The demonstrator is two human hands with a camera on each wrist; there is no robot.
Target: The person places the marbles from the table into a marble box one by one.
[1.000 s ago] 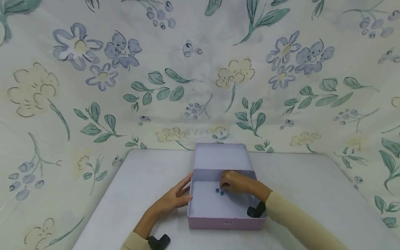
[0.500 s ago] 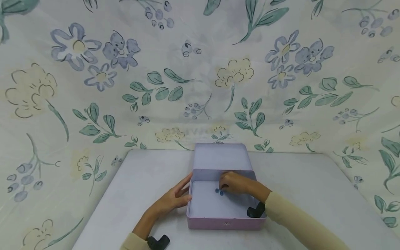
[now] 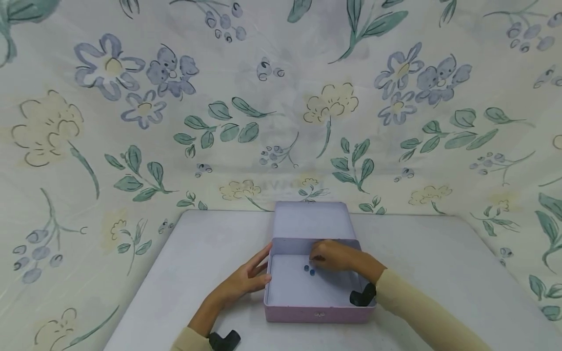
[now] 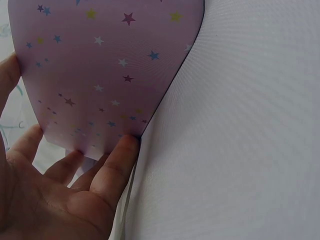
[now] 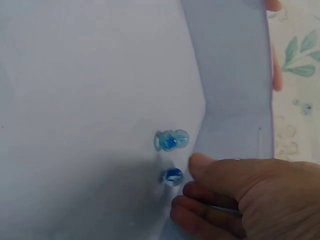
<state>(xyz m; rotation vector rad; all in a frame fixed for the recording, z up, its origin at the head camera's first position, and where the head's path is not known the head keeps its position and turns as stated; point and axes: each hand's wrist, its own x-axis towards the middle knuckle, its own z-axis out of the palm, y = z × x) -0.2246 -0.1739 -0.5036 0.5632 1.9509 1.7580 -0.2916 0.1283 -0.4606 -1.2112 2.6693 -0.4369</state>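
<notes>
A shallow lilac tin box (image 3: 318,314) lies on the white table with its hinged lid (image 3: 311,220) tipped back. My left hand (image 3: 239,282) rests against its left side, fingers extended; in the left wrist view the fingertips (image 4: 127,145) touch the star-patterned outer wall (image 4: 100,70). Inside the box, near the back, my right hand (image 3: 332,256) has its fingers curled. Just beside those fingers lie small blue glass beads or marbles (image 3: 312,272). In the right wrist view, one blue bead (image 5: 173,176) sits near the thumb tip, by a paler blue cluster (image 5: 171,140). Whether the fingers pinch anything is hidden.
A small clasp (image 3: 319,315) shows on the box's front. Floral cloth (image 3: 281,122) hangs behind the table (image 3: 197,243). Black wrist mounts (image 3: 225,340) are worn on both arms; the right one (image 3: 363,295) hangs over the box's front right corner.
Both hands, the box and the blue beads stay almost in place. The whole head view shifts slightly.
</notes>
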